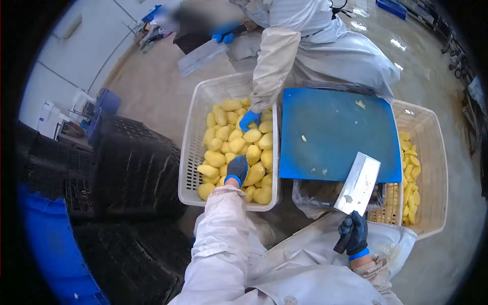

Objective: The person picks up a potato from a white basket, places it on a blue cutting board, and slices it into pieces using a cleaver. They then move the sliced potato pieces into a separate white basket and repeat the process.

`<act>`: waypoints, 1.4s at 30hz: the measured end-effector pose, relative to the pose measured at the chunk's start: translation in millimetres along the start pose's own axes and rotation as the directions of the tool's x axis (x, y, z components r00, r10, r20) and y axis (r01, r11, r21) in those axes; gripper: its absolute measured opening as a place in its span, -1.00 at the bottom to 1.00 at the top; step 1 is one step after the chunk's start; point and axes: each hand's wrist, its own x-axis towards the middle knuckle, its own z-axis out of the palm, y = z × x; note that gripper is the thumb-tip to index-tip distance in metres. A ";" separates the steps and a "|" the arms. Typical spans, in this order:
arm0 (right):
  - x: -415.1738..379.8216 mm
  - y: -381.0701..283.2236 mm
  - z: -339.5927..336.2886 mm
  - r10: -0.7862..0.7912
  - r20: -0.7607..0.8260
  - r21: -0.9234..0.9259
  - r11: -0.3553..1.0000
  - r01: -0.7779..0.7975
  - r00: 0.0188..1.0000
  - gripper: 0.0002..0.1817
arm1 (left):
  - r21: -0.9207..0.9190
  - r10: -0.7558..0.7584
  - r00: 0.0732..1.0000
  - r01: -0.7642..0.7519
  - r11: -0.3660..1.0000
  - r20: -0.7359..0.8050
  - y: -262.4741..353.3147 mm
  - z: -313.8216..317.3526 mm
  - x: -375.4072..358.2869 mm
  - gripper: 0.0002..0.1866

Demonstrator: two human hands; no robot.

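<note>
My left hand (237, 168), in a dark glove with a blue cuff, reaches into a white plastic crate (188, 175) filled with yellow pieces that look like peeled potatoes (222, 133). It touches the potatoes near the middle of the pile; its fingertips are hidden, so its grip does not show. My right hand (355, 233), gloved the same way, is closed around the dark handle of a cleaver (358, 183). The broad metal blade points away from me, over the near edge of a blue cutting board (335, 129). Small scraps lie on the board.
Across from me, a co-worker's blue-gloved hand (250, 120) is in the same crate; their other hand (222, 38) is near another cleaver (202, 57). A second crate (432, 168) at right holds cut yellow pieces (410, 178). Black crates (132, 162) stand at left.
</note>
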 end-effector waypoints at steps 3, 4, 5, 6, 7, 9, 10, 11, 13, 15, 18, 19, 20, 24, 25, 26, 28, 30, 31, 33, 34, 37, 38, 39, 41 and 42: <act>7.0 9.8 4.9 -0.001 -0.014 -0.142 0.990 -0.001 1.000 -0.90 | -0.211 0.012 0.991 0.017 0.977 0.133 -0.9 55.2 -0.2 -0.52; 7.8 11.0 10.5 -0.013 -0.020 -0.154 0.988 0.010 1.000 -0.90 | -0.204 0.043 0.993 -0.020 0.979 0.109 6.3 74.1 -3.6 -0.44; 8.0 11.3 13.9 0.003 -0.025 -0.168 0.986 -0.007 1.000 -0.90 | 0.019 0.022 0.991 -0.025 1.000 0.132 16.4 86.2 -9.1 -0.40; 9.4 12.7 15.1 0.015 -0.028 -0.183 0.983 -0.019 1.000 -0.91 | -0.002 0.034 0.991 -0.034 0.999 0.127 14.8 109.4 -4.1 -0.40; 12.4 14.2 14.9 0.025 -0.071 -0.141 0.989 -0.035 0.997 -0.90 | 0.097 -0.008 0.999 0.005 0.995 0.034 12.9 129.6 3.3 -0.43; 13.9 13.0 16.9 0.040 -0.037 -0.193 0.980 -0.047 0.999 -0.89 | 0.208 -0.121 0.991 0.107 0.972 0.056 18.6 128.9 16.5 -0.51; 17.3 15.6 12.5 0.014 -0.006 -0.216 0.976 -0.015 1.000 -0.87 | 0.191 -0.142 0.990 0.136 0.972 0.019 25.8 114.1 17.1 -0.60; 20.8 18.0 6.9 0.038 -0.020 -0.199 0.979 -0.041 0.999 -0.86 | 0.148 -0.222 0.953 0.194 0.970 0.204 30.3 96.0 27.4 -0.56; 17.9 13.2 14.0 0.064 -0.054 -0.143 0.987 -0.072 0.996 -0.86 | 0.148 -0.217 0.878 0.169 0.974 0.426 40.7 56.1 24.5 -0.50; 17.2 10.8 12.2 0.035 -0.027 -0.195 0.980 -0.040 0.999 -0.87 | 0.065 -0.042 0.895 0.014 0.998 0.443 8.0 80.6 16.4 -0.32; 16.9 11.4 15.1 0.053 0.003 -0.201 0.978 -0.052 0.999 -0.87 | -0.079 -0.059 0.964 0.082 0.993 0.259 -15.8 83.4 3.2 -0.13; 16.5 11.5 14.6 0.049 0.007 -0.199 0.979 -0.047 0.999 -0.88 | -0.065 -0.061 0.965 0.080 0.995 0.255 -13.8 71.6 3.9 -0.13; 15.6 11.6 14.5 0.045 0.008 -0.200 0.979 -0.042 0.999 -0.89 | -0.351 -0.046 0.991 0.088 0.932 0.125 -9.2 57.7 11.6 -0.21; 14.4 11.0 20.9 -0.053 -0.011 -0.369 0.928 0.045 0.999 -0.85 | -0.951 -0.115 0.966 -0.199 0.238 -0.231 69.3 -12.9 7.1 -0.43; 15.5 10.6 19.2 -0.058 -0.008 -0.367 0.929 0.051 0.998 -0.83 | -0.936 -0.118 0.949 -0.261 0.235 -0.294 82.3 -24.9 6.8 -0.42; 16.3 12.2 16.8 -0.075 -0.013 -0.356 0.932 0.066 0.997 -0.83 | -0.920 -0.114 0.929 -0.320 0.228 -0.352 99.1 -39.8 2.7 -0.41; 14.1 15.7 11.2 -0.163 0.034 -0.506 0.848 0.158 0.986 -0.82 | -0.937 -0.009 0.949 -0.309 0.162 -0.315 141.2 -59.7 -12.1 -0.42; 6.4 8.3 17.1 -0.107 0.017 -0.480 0.871 0.102 0.994 -0.80 | -0.916 0.071 0.927 -0.376 0.142 -0.369 177.7 -54.0 -15.1 -0.47; -0.2 5.6 21.4 -0.085 0.020 -0.508 0.857 0.084 0.996 -0.80 | -0.912 0.064 0.936 -0.352 0.212 -0.347 197.9 -56.9 -21.8 -0.45; -7.5 5.6 23.5 -0.077 0.057 -0.523 0.847 0.095 0.995 -0.78 | -0.815 0.061 0.952 -0.289 0.502 -0.300 220.4 -56.0 -26.4 -0.42; -12.2 4.2 25.9 -0.082 0.053 -0.524 0.846 0.098 0.995 -0.78 | -0.817 0.066 0.952 -0.292 0.498 -0.300 223.3 -52.8 -28.6 -0.42; -21.4 -6.5 38.8 -0.061 0.083 -0.553 0.828 0.097 0.995 -0.79 | -0.396 0.157 0.826 -0.415 0.819 -0.542 214.6 -37.9 -20.8 -0.55; -22.5 -7.5 41.0 -0.071 0.121 -0.598 0.791 0.130 0.990 -0.80 | -0.394 0.154 0.826 -0.411 0.822 -0.542 204.6 -28.8 -13.2 -0.55; -23.2 -7.5 42.5 -0.077 0.157 -0.641 0.751 0.162 0.984 -0.80 | -0.336 0.117 0.776 -0.397 0.854 -0.620 193.4 -15.9 -5.3 -0.62; -19.2 -8.5 47.8 -0.179 0.291 -0.803 0.488 0.341 0.940 -0.80 | -0.103 0.148 0.593 -0.368 0.924 -0.791 178.3 3.9 8.8 -0.74; -17.6 -10.0 52.9 -0.237 0.439 -0.861 0.166 0.481 0.867 -0.78 | -0.105 0.142 0.593 -0.362 0.926 -0.793 175.0 9.4 11.3 -0.74</act>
